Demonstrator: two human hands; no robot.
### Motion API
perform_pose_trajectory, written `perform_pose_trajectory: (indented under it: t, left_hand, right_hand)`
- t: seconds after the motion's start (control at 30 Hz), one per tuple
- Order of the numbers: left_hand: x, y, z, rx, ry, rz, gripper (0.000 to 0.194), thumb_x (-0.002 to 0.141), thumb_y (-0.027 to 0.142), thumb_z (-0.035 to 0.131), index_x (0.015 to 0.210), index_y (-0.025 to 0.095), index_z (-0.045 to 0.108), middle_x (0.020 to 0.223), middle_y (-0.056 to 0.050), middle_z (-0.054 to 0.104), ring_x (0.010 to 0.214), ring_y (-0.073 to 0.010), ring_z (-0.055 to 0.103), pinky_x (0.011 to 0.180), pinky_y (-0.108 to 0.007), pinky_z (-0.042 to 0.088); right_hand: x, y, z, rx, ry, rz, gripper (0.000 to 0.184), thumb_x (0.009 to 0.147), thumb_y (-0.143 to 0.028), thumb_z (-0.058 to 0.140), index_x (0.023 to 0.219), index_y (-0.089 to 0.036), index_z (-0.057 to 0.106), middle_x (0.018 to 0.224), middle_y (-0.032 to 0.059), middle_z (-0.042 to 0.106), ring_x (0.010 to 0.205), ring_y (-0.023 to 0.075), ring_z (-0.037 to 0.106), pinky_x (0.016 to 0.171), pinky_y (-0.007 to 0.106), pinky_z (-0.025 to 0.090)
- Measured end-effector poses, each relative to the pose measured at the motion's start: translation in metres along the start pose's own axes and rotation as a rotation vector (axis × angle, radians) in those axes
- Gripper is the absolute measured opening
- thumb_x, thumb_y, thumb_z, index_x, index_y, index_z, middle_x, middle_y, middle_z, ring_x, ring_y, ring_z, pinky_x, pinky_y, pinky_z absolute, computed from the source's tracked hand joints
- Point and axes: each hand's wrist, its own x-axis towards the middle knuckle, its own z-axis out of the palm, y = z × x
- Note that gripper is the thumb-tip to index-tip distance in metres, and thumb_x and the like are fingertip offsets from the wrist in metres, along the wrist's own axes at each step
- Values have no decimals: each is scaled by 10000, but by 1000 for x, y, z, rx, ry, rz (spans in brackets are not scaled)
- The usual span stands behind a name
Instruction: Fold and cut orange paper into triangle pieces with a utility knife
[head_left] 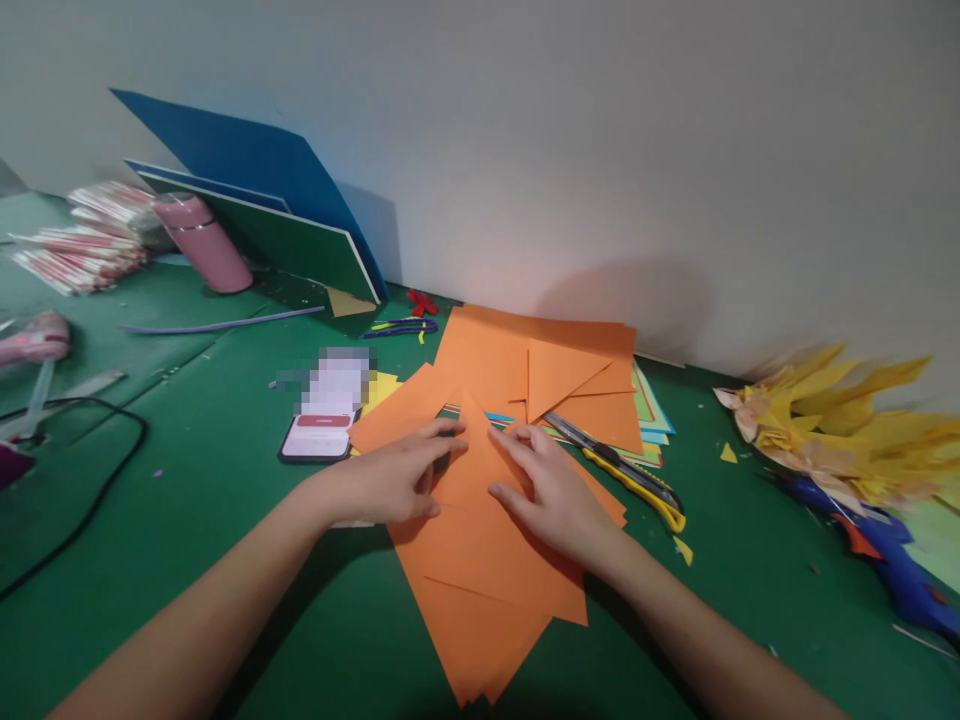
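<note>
An orange paper sheet lies on top of more orange sheets on the green table, one corner folded up to a point between my hands. My left hand rests on its left side, fingers pressed down on the fold. Opposite it, my right hand presses the right side, fingertips beside the folded point. Both hands hold the paper flat against the table.
A yellow utility knife lies just right of my right hand. A phone sits to the left. More orange and coloured sheets are stacked behind. Yellow paper flowers, a blue glue gun, a pink bottle, a black cable surround them.
</note>
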Motion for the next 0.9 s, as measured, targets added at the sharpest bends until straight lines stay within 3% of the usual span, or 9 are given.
perform_pose_trajectory:
  t: [0.17,0.33,0.4,0.5,0.6,0.73,0.9]
  left_hand:
    - [0,-1,0,-8,13,22,661,734,262,566,1378,238,416,1572,-73,174,1053,-250,596,723,-280,495]
    - [0,2,0,-2,23,9,607,771,335,590,1344,206,438,1555,-124,206,825,-175,646,710,-287,504]
    - [3,4,4,37,87,23,504,803,362,589,1265,184,494,1515,-139,297,860,-186,648,753,-304,507]
    - [11,9,17,167,260,73,285,842,301,589,1083,151,572,1394,-135,463,1131,-261,565,895,-348,469]
    - [21,17,30,352,355,-13,167,901,246,526,1003,124,578,1252,-145,558,986,-262,637,758,-348,512]
    - [27,28,38,575,345,-88,225,952,153,395,1098,104,559,1087,-123,603,757,-215,659,585,-295,482]
    - [30,32,37,671,313,-125,599,812,-10,427,1392,112,339,1177,-147,570,730,-212,655,559,-292,458]
  right_hand:
    - [0,0,0,-2,-11,13,513,835,-280,548,1326,-145,486,1145,150,543,1093,293,514,945,482,445]
    - [0,1,2,-3,10,-2,519,827,-267,558,1331,-180,477,1142,133,545,1090,291,522,942,486,446]
    - [0,2,2,-13,21,-10,517,828,-274,563,1331,-190,475,1141,131,544,1088,293,524,937,484,449]
    - [0,1,1,-30,10,-17,507,841,-282,557,1332,-191,469,1139,132,541,1077,289,529,928,470,455]
    - [1,-2,-1,-51,-9,-17,502,851,-307,559,1331,-193,467,1114,125,545,1061,286,529,914,456,460]
    - [3,-9,-5,-89,-39,-5,496,839,-321,579,1302,-164,492,1070,125,546,1034,284,521,887,428,462]
    - [8,-16,-5,-210,-57,26,470,866,-335,554,1283,-122,512,973,123,557,896,264,536,761,383,471]
